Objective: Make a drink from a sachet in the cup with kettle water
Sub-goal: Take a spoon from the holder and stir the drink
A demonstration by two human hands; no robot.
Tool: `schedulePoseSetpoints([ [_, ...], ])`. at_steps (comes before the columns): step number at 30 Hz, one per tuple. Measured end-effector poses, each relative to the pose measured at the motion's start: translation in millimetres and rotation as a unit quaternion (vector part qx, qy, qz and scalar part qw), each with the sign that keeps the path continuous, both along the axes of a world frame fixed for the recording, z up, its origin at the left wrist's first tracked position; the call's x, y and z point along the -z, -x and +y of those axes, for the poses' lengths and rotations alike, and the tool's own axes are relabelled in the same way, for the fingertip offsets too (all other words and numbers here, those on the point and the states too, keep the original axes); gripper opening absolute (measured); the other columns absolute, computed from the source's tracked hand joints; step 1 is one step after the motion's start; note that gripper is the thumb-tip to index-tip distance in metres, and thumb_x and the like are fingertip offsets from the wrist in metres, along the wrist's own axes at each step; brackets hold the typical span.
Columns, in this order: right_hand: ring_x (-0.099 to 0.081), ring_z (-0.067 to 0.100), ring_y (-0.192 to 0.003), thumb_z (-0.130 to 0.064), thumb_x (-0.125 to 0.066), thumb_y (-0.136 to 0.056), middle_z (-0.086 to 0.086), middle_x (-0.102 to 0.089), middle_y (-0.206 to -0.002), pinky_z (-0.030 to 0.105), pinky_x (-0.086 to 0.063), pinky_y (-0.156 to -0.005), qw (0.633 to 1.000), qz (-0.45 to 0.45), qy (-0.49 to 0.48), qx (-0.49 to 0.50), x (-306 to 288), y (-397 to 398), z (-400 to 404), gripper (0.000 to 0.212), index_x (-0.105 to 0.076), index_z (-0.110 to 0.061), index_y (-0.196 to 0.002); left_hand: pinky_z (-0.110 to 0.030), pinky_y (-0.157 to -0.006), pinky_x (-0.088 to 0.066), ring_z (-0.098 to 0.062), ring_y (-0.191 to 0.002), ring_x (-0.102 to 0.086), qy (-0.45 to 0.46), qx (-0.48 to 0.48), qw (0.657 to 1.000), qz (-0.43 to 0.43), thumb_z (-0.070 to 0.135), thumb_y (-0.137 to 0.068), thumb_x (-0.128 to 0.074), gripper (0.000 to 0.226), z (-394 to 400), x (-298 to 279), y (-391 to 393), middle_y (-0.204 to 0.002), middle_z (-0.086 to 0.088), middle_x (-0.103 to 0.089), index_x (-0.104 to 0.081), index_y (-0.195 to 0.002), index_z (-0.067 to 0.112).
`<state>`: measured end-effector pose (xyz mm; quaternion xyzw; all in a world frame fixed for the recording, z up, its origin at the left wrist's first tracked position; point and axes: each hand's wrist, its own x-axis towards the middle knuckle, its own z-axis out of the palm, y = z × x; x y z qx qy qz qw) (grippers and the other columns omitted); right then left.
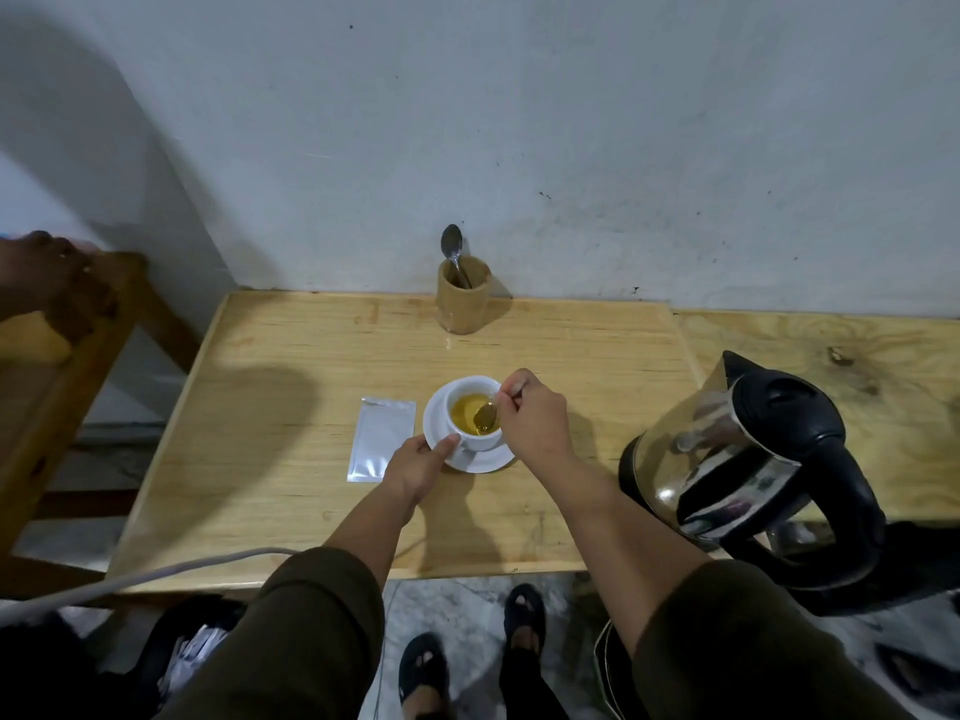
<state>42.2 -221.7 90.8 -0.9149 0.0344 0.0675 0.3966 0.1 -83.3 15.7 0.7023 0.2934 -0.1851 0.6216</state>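
The cup (475,415), judged fragile and spill-prone, is steadied at its handle by the closed left hand (418,462) while a spoon (488,414) is pinched in the right hand (530,413) just above it.

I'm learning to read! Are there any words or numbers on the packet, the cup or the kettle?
No words or numbers can be read anywhere.
Sachet: plain silver face, no print showing.
Cup and saucer: plain white.
Kettle: only reflections and black plastic, no label visible.
Wooden holder with a spoon: no markings.
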Motion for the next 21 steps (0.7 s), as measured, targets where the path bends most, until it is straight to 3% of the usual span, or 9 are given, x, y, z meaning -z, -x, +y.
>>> schedulePoseSetpoints([
  [5,-0.064,0.029,-0.097,-0.024,-0.042,-0.098,0.015,-0.072,-0.101,0.027,-0.046,-0.078,0.999,0.012,0.018,-0.024,1,-9,10,0.029,-0.065,-0.010,-0.110,-0.046,-0.101,-0.049,-0.027,-0.111,-0.062,-0.004,-0.005,1.000,0.008,0.051,-0.084,-0.061,0.054,-1,-1,0,-0.118,-0.009,-0.067,-0.062,-0.121,0.011],
  [11,-0.062,0.029,-0.107,-0.024,-0.041,-0.098,0.014,-0.072,-0.108,0.033,-0.048,-0.095,0.997,0.029,0.031,-0.069,1,-12,19,0.034,-0.067,-0.006,-0.111,-0.046,-0.100,-0.050,-0.029,-0.108,-0.064,-0.013,0.003,1.000,0.003,0.047,-0.086,-0.059,0.045,0,-2,0,-0.114,-0.011,-0.069,-0.065,-0.112,0.011],
  [17,-0.059,0.033,-0.106,-0.023,-0.038,-0.099,0.018,-0.068,-0.109,0.034,-0.045,-0.088,0.990,0.020,0.089,-0.108,-5,-16,14,0.033,-0.062,-0.003,-0.113,-0.045,-0.100,-0.049,-0.029,-0.110,-0.063,-0.007,0.002,1.000,0.007,0.045,-0.086,-0.060,0.037,0,-3,-1,-0.116,-0.011,-0.068,-0.064,-0.107,0.014],
  [21,-0.059,0.031,-0.109,-0.021,-0.035,-0.100,0.014,-0.068,-0.113,0.029,-0.045,-0.086,0.985,0.001,0.133,-0.108,-2,-23,10,0.034,-0.060,-0.011,-0.120,-0.043,-0.099,-0.049,-0.028,-0.111,-0.061,-0.004,-0.006,1.000,0.013,0.046,-0.085,-0.061,0.046,1,-3,-1,-0.118,-0.010,-0.066,-0.063,-0.116,0.011],
])
